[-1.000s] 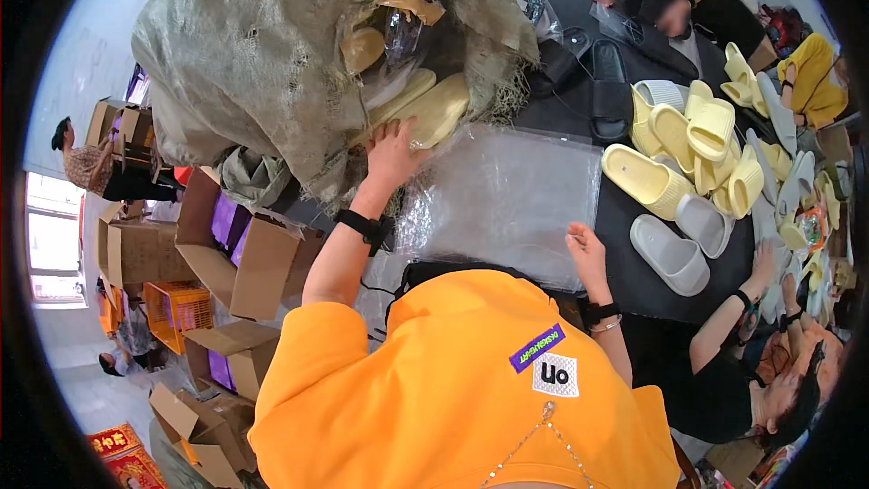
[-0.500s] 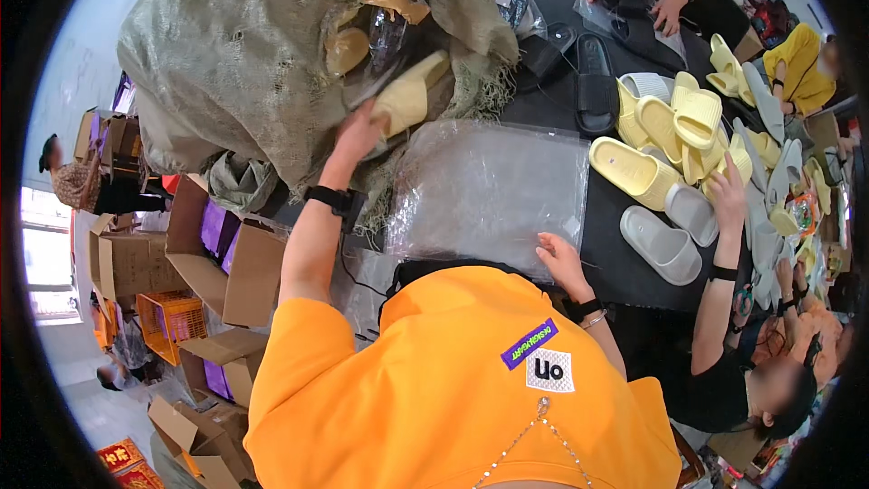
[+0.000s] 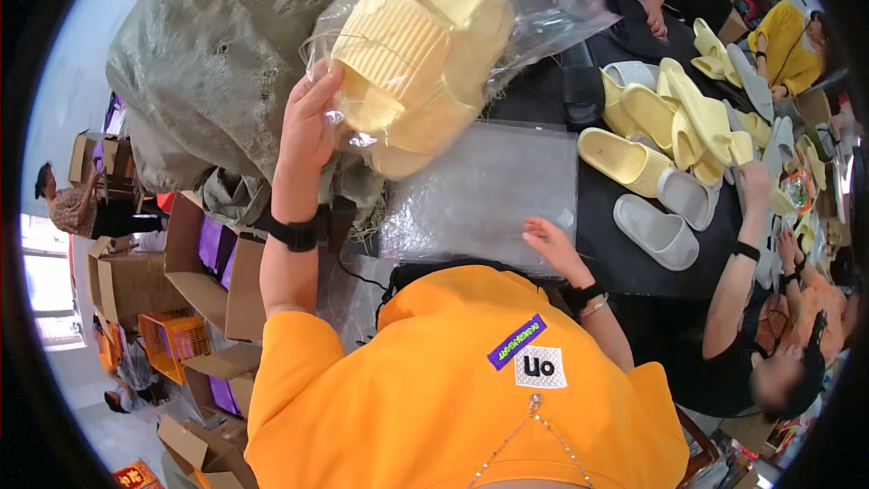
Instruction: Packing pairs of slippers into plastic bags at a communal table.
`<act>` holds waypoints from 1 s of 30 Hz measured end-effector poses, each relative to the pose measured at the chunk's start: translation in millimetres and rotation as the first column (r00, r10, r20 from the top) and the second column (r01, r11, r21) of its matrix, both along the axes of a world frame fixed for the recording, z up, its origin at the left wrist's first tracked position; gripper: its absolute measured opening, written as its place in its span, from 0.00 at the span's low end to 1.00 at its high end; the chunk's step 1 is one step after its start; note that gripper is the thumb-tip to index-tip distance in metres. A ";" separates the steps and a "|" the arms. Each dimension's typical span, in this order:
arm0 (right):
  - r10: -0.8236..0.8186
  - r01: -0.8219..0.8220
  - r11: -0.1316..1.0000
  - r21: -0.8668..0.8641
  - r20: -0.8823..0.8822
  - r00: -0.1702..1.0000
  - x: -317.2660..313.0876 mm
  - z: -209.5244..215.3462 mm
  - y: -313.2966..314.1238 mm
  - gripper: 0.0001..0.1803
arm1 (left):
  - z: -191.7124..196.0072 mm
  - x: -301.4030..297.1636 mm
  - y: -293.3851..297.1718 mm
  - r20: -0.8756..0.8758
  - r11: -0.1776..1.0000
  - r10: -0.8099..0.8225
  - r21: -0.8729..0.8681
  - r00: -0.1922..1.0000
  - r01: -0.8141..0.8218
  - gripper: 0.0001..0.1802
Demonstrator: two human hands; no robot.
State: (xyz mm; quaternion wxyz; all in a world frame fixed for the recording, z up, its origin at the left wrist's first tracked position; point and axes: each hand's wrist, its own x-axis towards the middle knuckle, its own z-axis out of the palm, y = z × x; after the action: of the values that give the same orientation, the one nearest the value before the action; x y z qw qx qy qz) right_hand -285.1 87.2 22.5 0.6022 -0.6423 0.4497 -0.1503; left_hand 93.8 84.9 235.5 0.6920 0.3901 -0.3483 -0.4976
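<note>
High over the table, my left hand [image 3: 310,113] grips the lower left edge of a clear plastic bag. Inside it is a pair of pale yellow slippers [image 3: 398,32] with ribbed straps. The bag's loose end trails to the right. My right hand [image 3: 554,246] holds nothing, its fingers apart, at the near right part of a stack of flat clear plastic bags [image 3: 480,190]. A large grey-green woven sack [image 3: 208,63] stands behind my left hand, its opening partly hidden by the bagged pair.
Yellow slippers [image 3: 625,161] and grey slippers [image 3: 656,231] lie piled to the right on the black table [image 3: 615,263]. A co-worker's hand [image 3: 753,186] is at the pile; other people sit farther off. Cardboard boxes [image 3: 222,263] and an orange crate [image 3: 172,344] stand at left.
My left hand has risen from the sack's mouth, bringing the bagged yellow slippers up toward me. My right hand has barely moved. The co-worker at the right has lifted a yellow slipper.
</note>
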 end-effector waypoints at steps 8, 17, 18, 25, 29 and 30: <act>-0.352 -0.262 0.813 0.520 0.797 0.490 18.2 43.9 -5.4 0.39 | -65.6 -120.1 3.8 -0.320 0.968 -0.027 0.228 0.947 0.104 0.18; -0.669 0.642 0.697 0.321 -0.030 0.742 -64.8 -12.4 9.1 0.34 | -182.1 -89.3 41.3 0.423 0.416 -0.899 0.743 0.115 0.523 0.25; -0.700 0.667 0.676 0.315 -0.011 0.714 -70.5 -19.2 13.3 0.34 | -164.4 -88.1 35.1 0.386 0.399 -0.912 0.743 0.142 0.537 0.25; -0.675 0.662 0.726 0.185 0.008 0.738 -54.7 -13.0 8.0 0.26 | -78.7 -86.0 -64.5 0.168 0.768 -0.593 0.411 0.787 0.491 0.27; -0.571 0.577 0.816 -0.035 0.109 0.814 -59.6 -34.7 -15.6 0.24 | -116.8 -88.3 -130.4 0.078 0.917 -0.340 0.247 0.937 0.312 0.30; -0.568 0.576 0.816 -0.059 0.106 0.816 -59.9 -30.5 -22.7 0.23 | -133.2 -90.9 -141.5 0.222 0.919 -0.326 0.304 0.919 0.253 0.32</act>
State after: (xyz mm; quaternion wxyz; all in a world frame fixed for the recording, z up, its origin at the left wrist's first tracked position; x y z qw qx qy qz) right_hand -345.0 64.5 -7.9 0.5182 -0.4967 0.5894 -0.3706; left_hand 2.9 -56.7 102.3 0.4969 0.4877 -0.4224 -0.5804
